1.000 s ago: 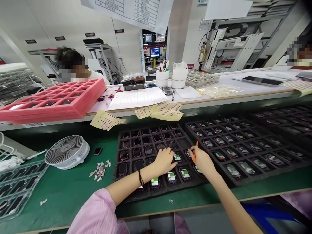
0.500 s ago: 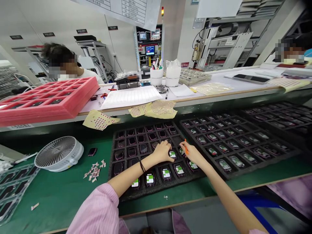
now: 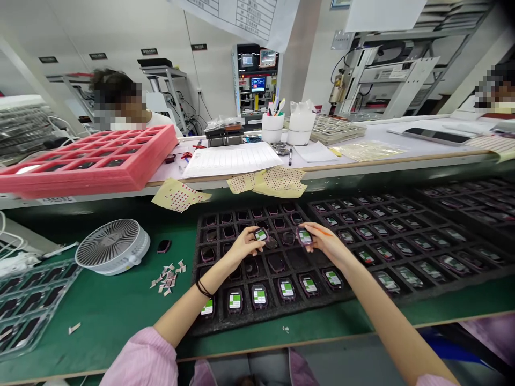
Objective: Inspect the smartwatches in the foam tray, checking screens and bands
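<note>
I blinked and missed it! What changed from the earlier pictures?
From the tray, the left hand lifted one lit watch and moved left; the right hand raised another lit watch, keeping its orange tool. The fan and front-row watches stayed put.

Electronics assembly workshop, green bench (image 3: 120, 316), black foam tray (image 3: 300, 259) of small screened devices (image 3: 309, 285), lit equipment monitor (image 3: 258, 84) behind

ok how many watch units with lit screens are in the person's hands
2: one watch unit in the left hand, another watch unit in the right hand, alongside an orange tool. Neither is hidden, though fingers cover their edges.
</note>
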A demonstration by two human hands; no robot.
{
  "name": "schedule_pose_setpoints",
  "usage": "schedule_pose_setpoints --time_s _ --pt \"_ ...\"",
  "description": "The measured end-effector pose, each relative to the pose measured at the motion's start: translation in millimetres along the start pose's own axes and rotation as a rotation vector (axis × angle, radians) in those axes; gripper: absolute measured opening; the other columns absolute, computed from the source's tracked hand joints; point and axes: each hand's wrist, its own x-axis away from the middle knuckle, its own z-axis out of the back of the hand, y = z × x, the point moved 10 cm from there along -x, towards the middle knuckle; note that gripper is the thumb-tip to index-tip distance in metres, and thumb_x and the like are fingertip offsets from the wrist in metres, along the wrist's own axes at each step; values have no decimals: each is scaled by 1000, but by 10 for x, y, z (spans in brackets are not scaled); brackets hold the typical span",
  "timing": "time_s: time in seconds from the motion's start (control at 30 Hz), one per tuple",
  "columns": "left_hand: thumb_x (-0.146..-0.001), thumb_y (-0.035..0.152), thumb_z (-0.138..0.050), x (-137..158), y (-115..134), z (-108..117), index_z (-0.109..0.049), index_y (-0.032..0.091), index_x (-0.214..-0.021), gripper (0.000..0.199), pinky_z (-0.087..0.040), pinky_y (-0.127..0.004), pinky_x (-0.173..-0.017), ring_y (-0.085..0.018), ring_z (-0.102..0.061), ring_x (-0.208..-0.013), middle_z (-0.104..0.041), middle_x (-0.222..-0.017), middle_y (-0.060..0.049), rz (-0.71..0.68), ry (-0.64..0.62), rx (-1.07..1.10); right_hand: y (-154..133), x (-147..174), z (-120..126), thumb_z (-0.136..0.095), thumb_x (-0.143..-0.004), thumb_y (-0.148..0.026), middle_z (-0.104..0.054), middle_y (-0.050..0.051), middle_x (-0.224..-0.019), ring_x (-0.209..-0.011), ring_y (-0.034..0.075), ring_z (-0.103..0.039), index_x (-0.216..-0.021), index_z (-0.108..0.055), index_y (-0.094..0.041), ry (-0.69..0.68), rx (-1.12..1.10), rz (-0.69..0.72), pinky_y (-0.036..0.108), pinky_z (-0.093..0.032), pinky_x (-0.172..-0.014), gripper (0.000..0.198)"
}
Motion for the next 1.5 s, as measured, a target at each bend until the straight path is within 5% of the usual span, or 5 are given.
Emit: schedule_pose_setpoints --time_s 0.2,0.4,1.07,1.33,1.5 --pt "-71 25 -64 261 -77 385 -51 16 -112 45 -29 -16 -37 -10 -59 -57 -59 -84 -4 122 147 290 -146 -163 -985 -74 -67 -30 -64 -2 -70 -54 11 -60 -102 -59 -18 -224 -191 -23 23 -44 -50 40" --pt "-65 23 -58 272 -163 578 -46 14 -112 49 -29 -17 -39 -12 -58 -53 -56 -69 0 81 200 361 -74 -271 -1436 -80 -58 -18 -63 -4 -78 -57 8 -59 -105 -56 -20 -336 -177 7 21 -46 -51 53" --pt "-77 38 -64 333 28 754 -53 17 -115 45 -37 -19 -45 -11 -61 -62 -61 -96 -7 -272 269 56 75 -278 -1417 -68 -77 -34 -59 3 -100 -64 17 -70 -109 -49 -25 -315 -115 147 32 -57 -56 38" --pt "-84 48 -54 368 22 768 -59 17 -108 40 -34 -18 -43 -8 -57 -53 -61 -81 -2 -266 295 -28 23 -229 -1412 -68 -77 -37 -60 1 -92 -57 15 -69 -106 -50 -22 -323 -72 154 29 -55 -52 37" --pt "-82 47 -57 366 8 755 -58 17 -109 41 -32 -18 -41 -8 -56 -53 -62 -85 -4 -258 284 -34 3 -221 -1368 -55 -85 -44 -58 -4 -62 -44 14 -62 -99 -53 -19 -273 -51 164 25 -50 -43 29"
